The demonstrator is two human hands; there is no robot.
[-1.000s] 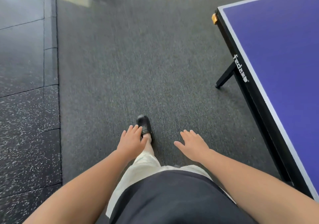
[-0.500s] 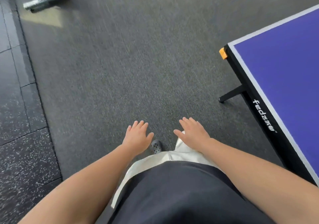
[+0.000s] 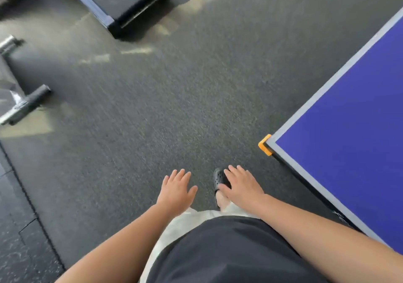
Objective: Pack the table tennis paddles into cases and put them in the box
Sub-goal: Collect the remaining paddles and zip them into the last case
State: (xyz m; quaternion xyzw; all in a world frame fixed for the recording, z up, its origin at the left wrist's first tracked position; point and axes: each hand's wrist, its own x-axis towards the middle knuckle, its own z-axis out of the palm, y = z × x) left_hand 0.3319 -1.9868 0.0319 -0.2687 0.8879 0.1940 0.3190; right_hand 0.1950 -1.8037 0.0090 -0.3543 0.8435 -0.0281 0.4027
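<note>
No paddle, case or box shows in the head view. My left hand [image 3: 176,192] and my right hand [image 3: 243,186] hang in front of me over the dark floor, palms down, fingers straight and spread, holding nothing. The blue table tennis table [image 3: 353,130] fills the right side, with an orange corner guard [image 3: 265,145] on the corner nearest my right hand. Its top shows bare in the part I see.
A black treadmill end [image 3: 126,1] lies on the floor at the top left. A metal equipment foot [image 3: 24,106] sits at the far left. My black perforated shoe [image 3: 220,179] is stepping forward on the dark grey mat.
The view has swung as I walk: the table corner slid nearer and lower on the right, and the treadmill and metal foot came into sight. Both hands stay open and held out.
</note>
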